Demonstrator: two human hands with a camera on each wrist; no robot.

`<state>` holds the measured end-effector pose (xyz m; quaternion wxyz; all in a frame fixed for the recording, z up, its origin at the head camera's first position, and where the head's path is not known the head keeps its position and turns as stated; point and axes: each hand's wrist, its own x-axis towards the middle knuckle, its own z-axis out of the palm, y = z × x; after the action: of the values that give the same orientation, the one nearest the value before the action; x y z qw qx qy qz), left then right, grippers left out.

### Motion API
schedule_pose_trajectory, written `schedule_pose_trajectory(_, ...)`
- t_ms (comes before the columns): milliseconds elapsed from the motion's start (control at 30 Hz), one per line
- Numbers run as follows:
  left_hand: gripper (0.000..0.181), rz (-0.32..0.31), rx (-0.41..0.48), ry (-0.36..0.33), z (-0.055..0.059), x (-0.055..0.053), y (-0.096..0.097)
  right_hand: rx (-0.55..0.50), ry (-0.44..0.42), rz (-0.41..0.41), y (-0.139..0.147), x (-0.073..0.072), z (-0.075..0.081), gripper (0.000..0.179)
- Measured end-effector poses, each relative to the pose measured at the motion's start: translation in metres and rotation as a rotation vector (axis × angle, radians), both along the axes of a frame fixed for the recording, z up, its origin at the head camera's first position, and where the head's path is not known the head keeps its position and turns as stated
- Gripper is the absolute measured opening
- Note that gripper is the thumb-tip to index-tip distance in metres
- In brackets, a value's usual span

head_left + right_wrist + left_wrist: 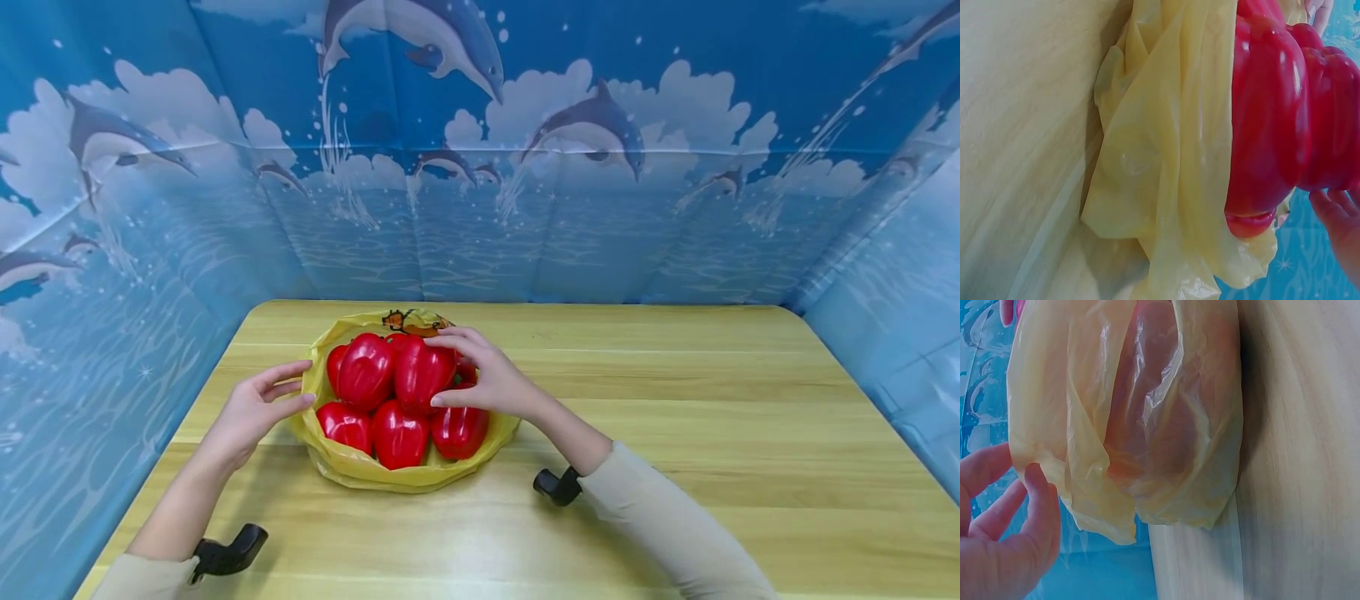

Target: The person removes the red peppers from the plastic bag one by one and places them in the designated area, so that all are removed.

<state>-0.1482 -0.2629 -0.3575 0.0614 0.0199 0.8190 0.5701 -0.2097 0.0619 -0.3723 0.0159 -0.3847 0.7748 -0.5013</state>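
A yellow plastic bag (pixel 341 471), its mouth spread wide, stands on the table filled with several glossy red bell peppers (pixel 401 435). My right hand (pixel 483 375) reaches over the bag's right side and grips an upper bell pepper (pixel 422 375), fingers at its far end and thumb at its near end. At the bag's left rim, my left hand (pixel 258 408) touches the plastic with thumb and fingers spread apart. From the left wrist, the left hand (pixel 1013 531) shows at the bag's edge, and red shapes show through the thin wall.
The light wooden table (pixel 675 417) extends to the right of the bag. A blue curtain (pixel 480 233) printed with dolphins hangs around its back and sides. A black wrist mount (pixel 228 552) sits on my left forearm, another black mount (pixel 557 486) on the right.
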Motion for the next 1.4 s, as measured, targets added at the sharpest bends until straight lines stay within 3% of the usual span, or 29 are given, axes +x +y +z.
schedule_pose_trajectory(933, 0.057, 0.010, -0.015, 0.018, -0.006, 0.000, 0.004, 0.025, 0.064, -0.092, -0.008, 0.007, -0.012, 0.070)
schedule_pose_trajectory(1400, 0.058, 0.012, 0.005, 0.002, -0.006, -0.005, 0.002, 0.003, 0.023, -0.112, 0.003, 0.007, -0.008, 0.069)
